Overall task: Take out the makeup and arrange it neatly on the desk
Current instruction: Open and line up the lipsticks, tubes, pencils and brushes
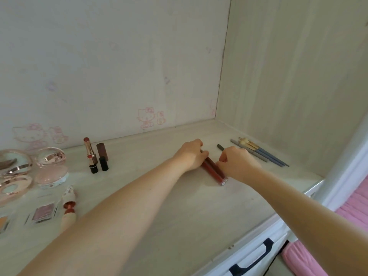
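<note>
Two dark red lip gloss tubes [214, 170] lie side by side on the pale desk [169, 206]. My left hand [192, 154] grips their far ends with curled fingers. My right hand [237, 163] pinches them from the right side. A dark pencil [220, 147] pokes out behind my right hand. Several blue-handled brushes [260, 153] lie in a row at the right. Two open lipsticks [90, 154] stand beside their dark caps [103, 156] at the left.
Round rose-gold compacts [29, 166], a small eyeshadow pan [42, 213] and a cream tube with a red waist [68, 206] sit at the far left. A white drawer with a black handle [253, 257] is below the desk's front edge. Walls close the back and right.
</note>
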